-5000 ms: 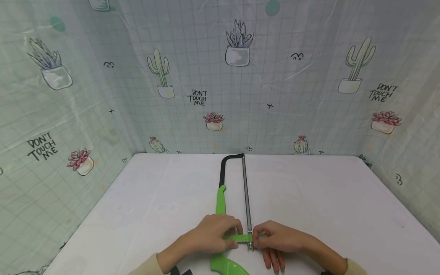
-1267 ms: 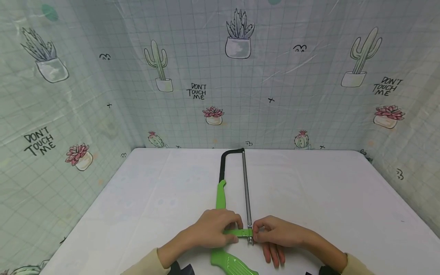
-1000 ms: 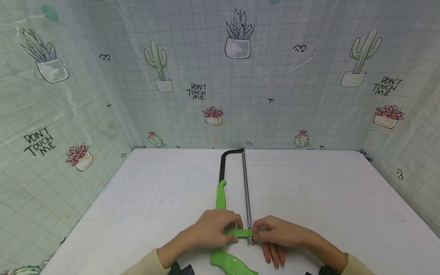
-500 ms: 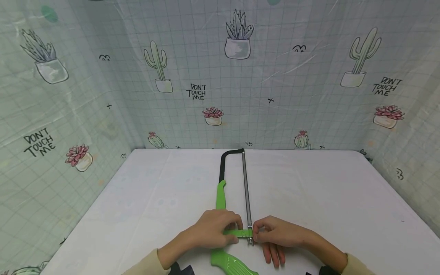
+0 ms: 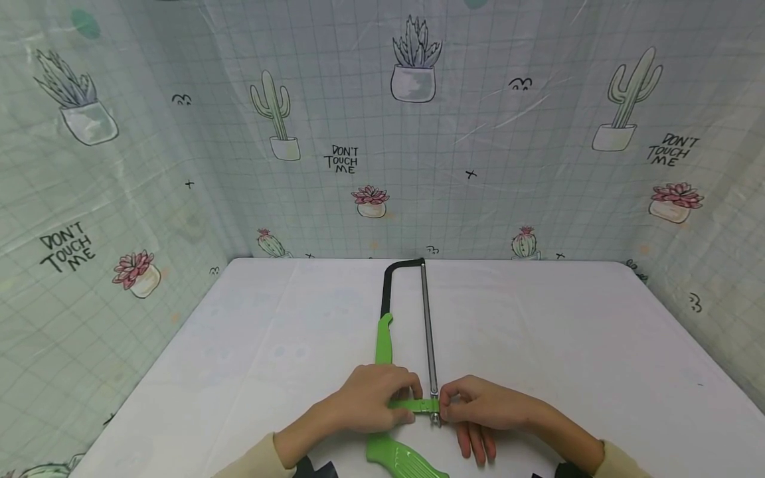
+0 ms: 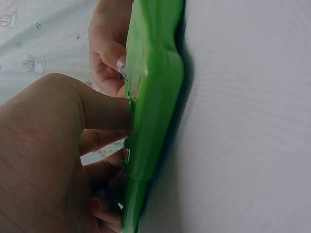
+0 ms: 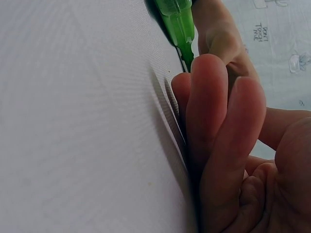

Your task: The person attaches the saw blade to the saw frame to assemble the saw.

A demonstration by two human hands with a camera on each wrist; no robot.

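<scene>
A hacksaw (image 5: 384,342) lies flat on the white table, its black front frame pointing away and its grey blade (image 5: 427,325) on the right side. My left hand (image 5: 372,398) grips the green frame, thumb and fingers astride the short green crosspiece (image 5: 423,405). At that crosspiece's right end, my right hand (image 5: 490,403) pinches with thumb and index finger beside the blade's near end; the exact contact is hidden. Its other fingers hang down near the tabletop. A small metal wing nut (image 5: 435,419) sticks out just below the crosspiece. The left wrist view shows the green handle (image 6: 155,92) close up.
Printed cactus cloth (image 5: 382,133) hangs behind and at both sides of the white table (image 5: 538,318). Dark wrist-mounted gear (image 5: 317,468) shows at the bottom edge near the left sleeve, and another dark piece (image 5: 570,470) near the right sleeve.
Since five seconds ago the head view has tipped down slightly, so the scene sits a little higher. Both hands and the hacksaw keep the same position on the table.
</scene>
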